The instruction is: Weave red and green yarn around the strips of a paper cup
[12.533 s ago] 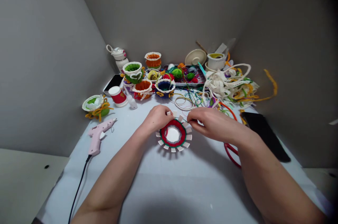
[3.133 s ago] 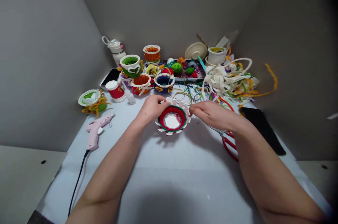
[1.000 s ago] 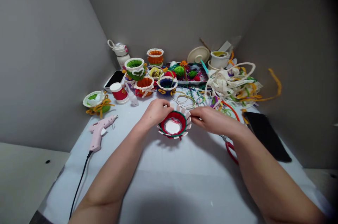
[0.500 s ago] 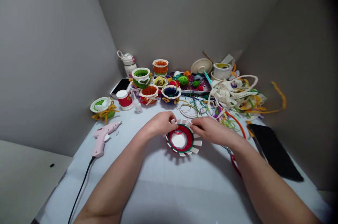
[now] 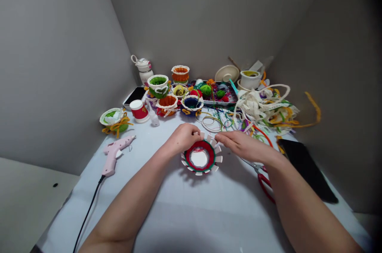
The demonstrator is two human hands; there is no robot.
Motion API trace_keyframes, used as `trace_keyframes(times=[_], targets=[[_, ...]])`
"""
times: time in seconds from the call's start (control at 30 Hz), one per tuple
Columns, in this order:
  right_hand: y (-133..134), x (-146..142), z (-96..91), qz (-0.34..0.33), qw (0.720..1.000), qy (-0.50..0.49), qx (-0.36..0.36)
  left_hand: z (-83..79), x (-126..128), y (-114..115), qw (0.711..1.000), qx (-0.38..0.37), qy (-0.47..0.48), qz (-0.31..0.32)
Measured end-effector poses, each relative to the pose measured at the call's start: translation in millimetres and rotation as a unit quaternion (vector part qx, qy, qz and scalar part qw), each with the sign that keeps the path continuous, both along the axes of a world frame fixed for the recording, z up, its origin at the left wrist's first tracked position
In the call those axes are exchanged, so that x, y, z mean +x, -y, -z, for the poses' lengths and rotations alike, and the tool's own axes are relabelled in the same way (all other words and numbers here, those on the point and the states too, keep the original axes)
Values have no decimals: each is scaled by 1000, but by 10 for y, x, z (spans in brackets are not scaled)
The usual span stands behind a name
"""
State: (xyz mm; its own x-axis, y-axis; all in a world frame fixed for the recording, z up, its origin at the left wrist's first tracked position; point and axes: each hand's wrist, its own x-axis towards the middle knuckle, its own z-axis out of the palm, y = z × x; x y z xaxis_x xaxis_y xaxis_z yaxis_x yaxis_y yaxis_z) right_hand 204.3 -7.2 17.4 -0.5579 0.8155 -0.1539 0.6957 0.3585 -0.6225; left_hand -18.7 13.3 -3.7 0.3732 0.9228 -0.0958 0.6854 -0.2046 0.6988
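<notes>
Card basket (image 5: 201, 169) wound in red and green yarn (image 5: 200, 144), left hand (image 5: 184, 137) and right hand (image 5: 243, 144) half-closed on its tabs (image 5: 219, 159)

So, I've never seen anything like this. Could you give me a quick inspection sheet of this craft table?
Surface: white-covered table.
Job's things: small card basket woven with red and green yarn, white card strips standing around its rim.
Clutter: other yarn baskets, metal tray of yarn balls, tangled lace trim, red-handled scissors.
Hands: left hand and right hand both at the basket's rim.
Cables: black cord from a pink glue gun.
Surroundings: grey walls; other people: nothing seen.
</notes>
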Motion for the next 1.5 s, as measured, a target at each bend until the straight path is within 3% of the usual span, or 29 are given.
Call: trace_keyframes(times=[0.13, 0.27, 0.47, 0.6, 0.8, 1.07, 1.2, 1.5], targets=[[-6, 9, 21, 7, 997, 12, 73, -2, 17, 11, 997, 53, -63, -10], [49, -63, 12, 7, 987, 25, 161, -26, 38, 29, 994, 59, -96, -13], [115, -92, -38, -39, 978, 44, 199, -34, 46, 31, 992, 55, -112, -19], [56, -24, -4, -48, 979, 63, 190, -31, 8, 5, 994, 41, -94, -23], [-19, 33, 64, -47, 987, 118, 96, -44, -50, -37, 999, -25, -3, -34], [8, 17, -20, 3, 999, 50, 12, -19, -19, -58, 996, 24, -43, -73], [15, -47, 8, 5, 996, 82, 21, -16, -26, -51, 994, 24, -66, -81], [47, -128, 109, -41, 990, 111, 77, -99, -33, 27, 996, -16, -30, 84]])
